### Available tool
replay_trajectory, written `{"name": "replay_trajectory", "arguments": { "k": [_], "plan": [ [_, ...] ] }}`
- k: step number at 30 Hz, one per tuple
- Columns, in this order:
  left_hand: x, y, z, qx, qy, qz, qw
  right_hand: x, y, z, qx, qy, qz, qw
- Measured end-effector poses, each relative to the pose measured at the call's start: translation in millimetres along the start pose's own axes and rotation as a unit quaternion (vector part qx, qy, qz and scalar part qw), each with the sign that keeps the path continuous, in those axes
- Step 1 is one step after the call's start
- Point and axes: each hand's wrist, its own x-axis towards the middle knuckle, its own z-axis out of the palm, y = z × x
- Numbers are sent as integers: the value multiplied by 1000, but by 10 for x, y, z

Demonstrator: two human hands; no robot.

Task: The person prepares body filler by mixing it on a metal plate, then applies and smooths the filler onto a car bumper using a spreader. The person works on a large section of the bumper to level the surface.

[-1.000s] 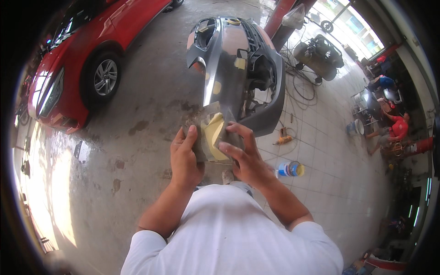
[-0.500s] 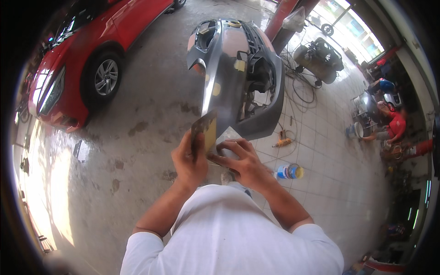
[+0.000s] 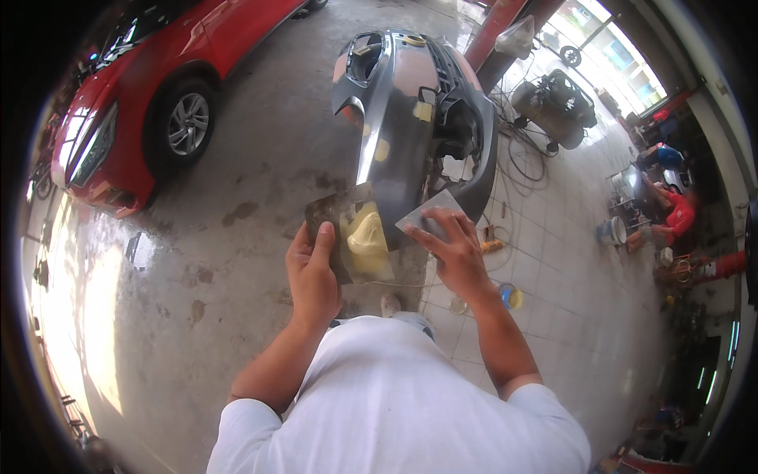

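My left hand (image 3: 312, 276) grips a dark flat mixing board (image 3: 325, 210) by its left edge, thumb on top. A smeared mound of yellow body filler (image 3: 365, 233) covers the board's right part. In my right hand (image 3: 459, 265) is a thin grey putty spreader (image 3: 430, 207), its fingers pressed along the blade. Spreader and board are apart, side by side at chest level. Just beyond them stands a grey car bumper (image 3: 395, 158) with pinkish and yellow filler patches; the tools cover part of its near end.
A red car (image 3: 178, 71) is parked at the left. On the tiled floor at right lie an orange heat gun (image 3: 491, 240) and a blue-and-yellow can (image 3: 511, 297). Hoses trail towards an air compressor (image 3: 555, 108). A person in red (image 3: 681, 215) crouches near a bucket (image 3: 612, 231).
My hands have moved apart, with the spreader going right, away from the board. The board has turned its filler-covered face up into view.
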Motion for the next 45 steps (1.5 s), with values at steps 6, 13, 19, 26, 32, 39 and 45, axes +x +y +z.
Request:
{"name": "replay_trajectory", "arguments": {
  "k": [6,13,19,26,32,39,45],
  "plan": [
    [-24,-46,93,236,-1,268,934,37,-624,-146,39,4,-69,997],
    [-43,93,53,347,-58,343,871,236,-649,-401,5,47,-77,996],
    [68,251,32,228,-1,313,922,102,-665,-125,113,-11,-78,990],
    [9,154,151,-160,-15,-112,981,266,-555,-19,246,97,-68,962],
    [-156,-176,-96,132,-30,81,987,123,-200,-188,2,-9,-1,1000],
    [-78,-92,102,270,-18,230,935,79,-556,-127,122,-44,-38,991],
    [162,36,98,167,46,257,951,32,-617,-146,229,52,-109,966]
  ]
}}
